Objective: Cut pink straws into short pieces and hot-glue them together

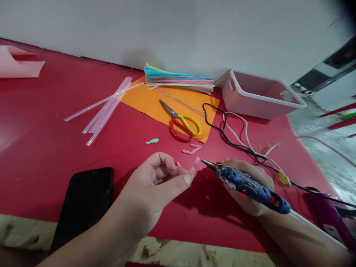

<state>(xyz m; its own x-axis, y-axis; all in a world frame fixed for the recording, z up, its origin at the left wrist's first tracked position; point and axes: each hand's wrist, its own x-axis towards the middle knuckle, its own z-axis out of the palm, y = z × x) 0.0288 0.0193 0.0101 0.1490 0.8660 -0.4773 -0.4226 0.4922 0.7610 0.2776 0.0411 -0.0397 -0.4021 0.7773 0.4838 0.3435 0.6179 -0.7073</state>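
Note:
My left hand (164,181) pinches a short piece of pink straw (196,164) between thumb and finger, its free end pointing up and right. In my right hand (247,178) is a blue hot glue gun (247,183), with a clear glue stick (308,224) coming out of its back end. The gun's metal nozzle is right beside the straw piece; whether they touch I cannot tell. Beyond my hands lie several cut pink straw pieces (191,150). A thin wire with a green fuzzy tip (152,141) rests to the left of them.
Scissors (185,124) lie on an orange sheet (151,105), near a bundle of coloured pipe cleaners (178,79). Long pink straws (109,105) are at left, a black phone (86,204) nearer. Cables (236,142) run beside a pink bin (256,98) on the red table (36,148).

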